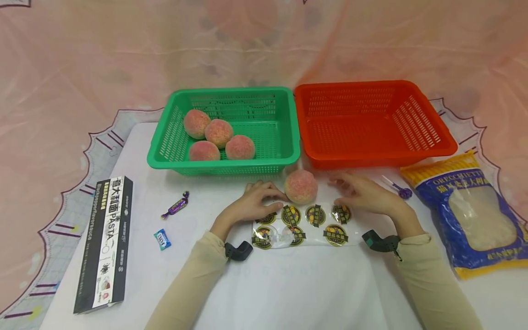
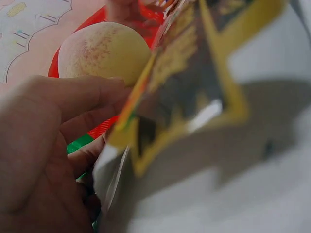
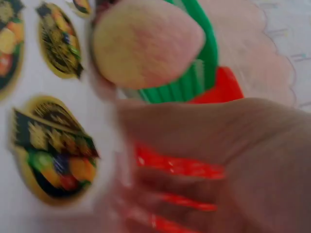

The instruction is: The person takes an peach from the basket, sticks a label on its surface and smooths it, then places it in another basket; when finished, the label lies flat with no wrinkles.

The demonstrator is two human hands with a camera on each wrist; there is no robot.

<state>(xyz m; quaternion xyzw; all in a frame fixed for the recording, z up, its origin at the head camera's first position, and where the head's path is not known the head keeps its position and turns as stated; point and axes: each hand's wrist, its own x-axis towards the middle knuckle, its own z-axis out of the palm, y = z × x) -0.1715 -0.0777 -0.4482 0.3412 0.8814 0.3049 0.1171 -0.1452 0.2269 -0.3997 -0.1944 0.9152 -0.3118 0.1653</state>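
A pink and yellow peach (image 1: pixel 301 186) sits on the white table, at the far edge of a clear sheet of round black-and-gold stickers (image 1: pixel 315 215). Right beside the peach on the left is my left hand (image 1: pixel 256 201), its fingers loosely bent and its thumb over the sheet's corner. In the left wrist view a sticker (image 2: pixel 189 63) looms large and blurred in front of the thumb. My right hand (image 1: pixel 365 192) hovers to the right of the peach, fingers relaxed and apart from it. The right wrist view shows the peach (image 3: pixel 146 43) beyond the thumb, with nothing in the grasp.
Behind stand a green basket (image 1: pixel 224 168) with several peaches and a red basket (image 1: pixel 379 162). On the left lie a pasta box (image 1: pixel 105 243), a purple-wrapped candy (image 1: pixel 176 207) and a blue-wrapped candy (image 1: pixel 162 239). To the right are a lollipop (image 1: pixel 404 193) and an orecchiette bag (image 1: pixel 474 215).
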